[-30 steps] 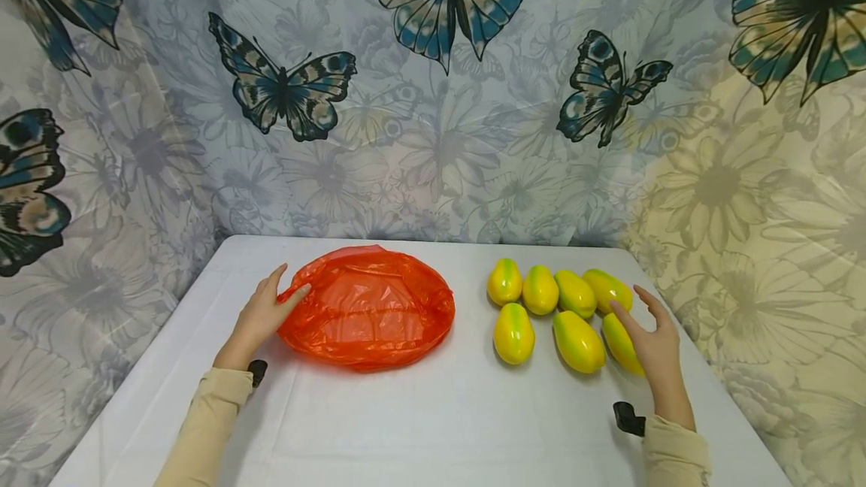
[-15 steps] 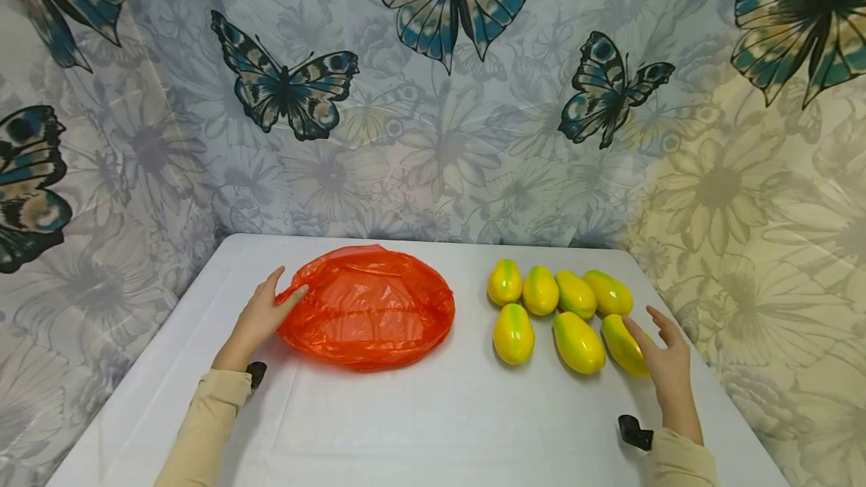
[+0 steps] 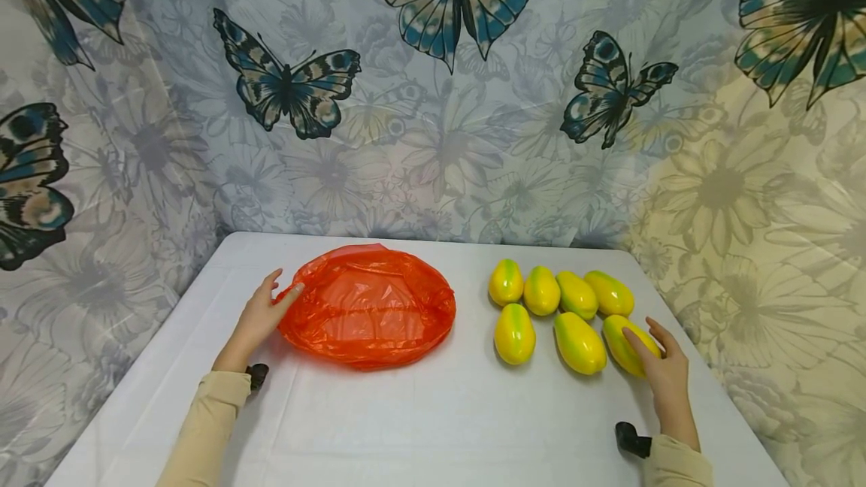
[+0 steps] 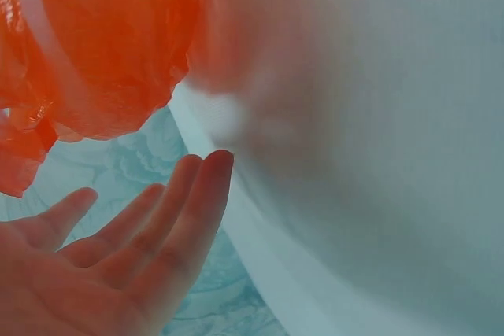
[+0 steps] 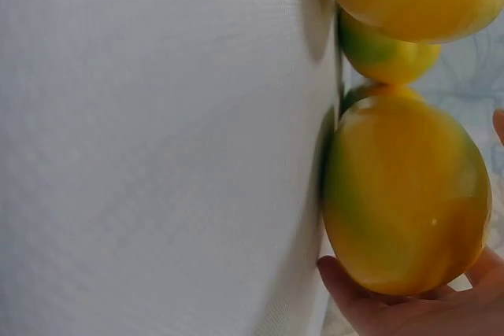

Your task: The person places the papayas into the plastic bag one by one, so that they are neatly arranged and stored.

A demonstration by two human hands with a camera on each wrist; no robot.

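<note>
Head view: yellow-green fruit (image 3: 625, 341) under right hand's (image 3: 666, 373) fingers.

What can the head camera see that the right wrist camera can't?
Only the head view shows the orange bag, the left hand at its edge, the butterfly curtain and all seven fruits. Only the right wrist view shows, close up, fingertips under the fruit. Both show the right hand at that fruit and the white table.
</note>
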